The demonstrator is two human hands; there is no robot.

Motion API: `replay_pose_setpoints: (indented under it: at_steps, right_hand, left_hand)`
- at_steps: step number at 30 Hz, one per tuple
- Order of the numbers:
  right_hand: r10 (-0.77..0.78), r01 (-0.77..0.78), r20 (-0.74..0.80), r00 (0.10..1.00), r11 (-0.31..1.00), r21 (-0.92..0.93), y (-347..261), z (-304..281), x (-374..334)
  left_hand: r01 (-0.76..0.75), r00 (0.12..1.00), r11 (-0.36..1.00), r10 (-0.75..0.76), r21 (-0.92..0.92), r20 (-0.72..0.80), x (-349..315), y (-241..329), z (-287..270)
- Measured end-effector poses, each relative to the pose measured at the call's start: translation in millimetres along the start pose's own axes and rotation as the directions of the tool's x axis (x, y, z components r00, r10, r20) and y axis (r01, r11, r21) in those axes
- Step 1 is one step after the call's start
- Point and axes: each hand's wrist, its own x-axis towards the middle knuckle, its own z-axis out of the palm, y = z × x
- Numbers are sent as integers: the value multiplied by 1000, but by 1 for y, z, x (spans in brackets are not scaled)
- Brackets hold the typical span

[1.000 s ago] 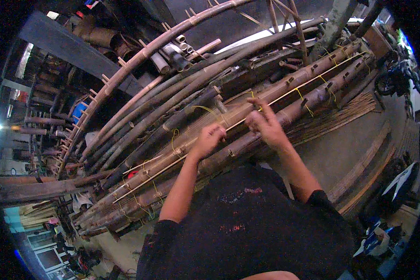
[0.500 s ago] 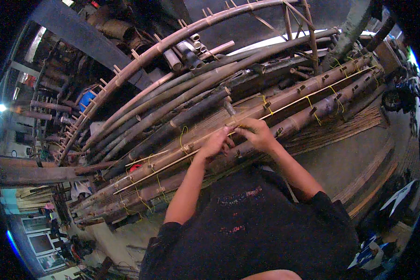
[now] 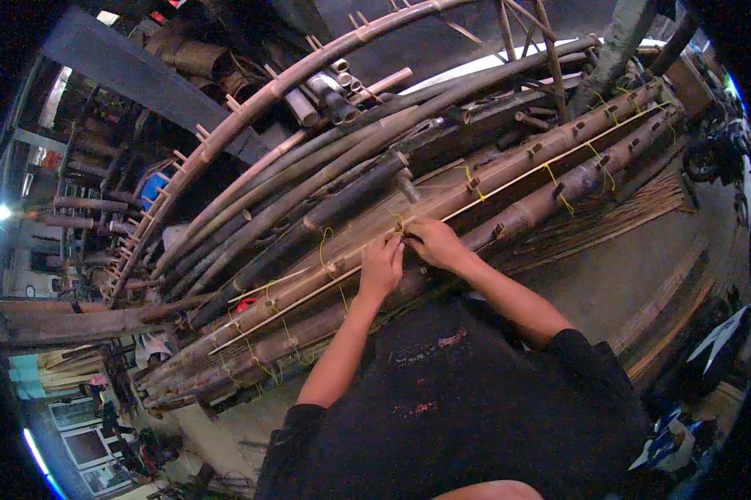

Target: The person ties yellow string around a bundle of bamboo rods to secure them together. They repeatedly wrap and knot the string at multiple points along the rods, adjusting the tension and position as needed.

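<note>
My left hand [image 3: 381, 260] and my right hand [image 3: 433, 245] meet over the upper bamboo pole [image 3: 513, 172], fingers closed at a yellow string [image 3: 399, 223]. A loop of that string rises above my fingertips, while its lower part is hidden by the hands. Along the pole runs a thin pale bamboo strip [image 3: 521, 185], passing under my hands. More yellow ties [image 3: 327, 250] hang at intervals around the strip and pole. Nearer to me lies a second bamboo pole [image 3: 521, 214], roughly parallel, with short dark pegs along it.
Beyond the poles lies a stack of long bamboo stems [image 3: 334, 171]. A curved bamboo rail with pegs [image 3: 284, 83] arches behind it. Thin bamboo strips [image 3: 609, 218] lie on the floor at the right, and a wooden beam [image 3: 50, 327] juts in from the left.
Both hands have shifted slightly left and drawn together at the string, whose loop now shows above the fingertips. My left fingers have closed in more, and the view has shifted a little.
</note>
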Motion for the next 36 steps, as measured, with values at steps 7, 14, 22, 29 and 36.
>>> replay_pose_setpoints:
  at_steps: [7, 14, 22, 29, 36]
  right_hand:
    - [130, -124, -88, 988, 990, 68, -10, 3, -9]
    - [104, -112, -142, 984, 992, -51, -11, -4, -9]
    - [-98, 86, -69, 993, 984, -155, 7, -1, -11]
    - [12, -5, -161, 987, 999, 44, -11, -12, -17]
    - [-98, 95, 35, 995, 993, 76, 3, -2, -29]
  left_hand:
    - [243, 963, 947, -211, -212, 165, 10, -14, 4]
    - [278, 957, 956, -268, -93, 110, 16, -2, 3]
    - [378, 923, 912, -358, -158, 144, 18, -10, 10]
    - [313, 949, 927, -298, -207, 99, 11, -11, 8]
    - [401, 915, 893, -377, -205, 147, 14, -10, 10]
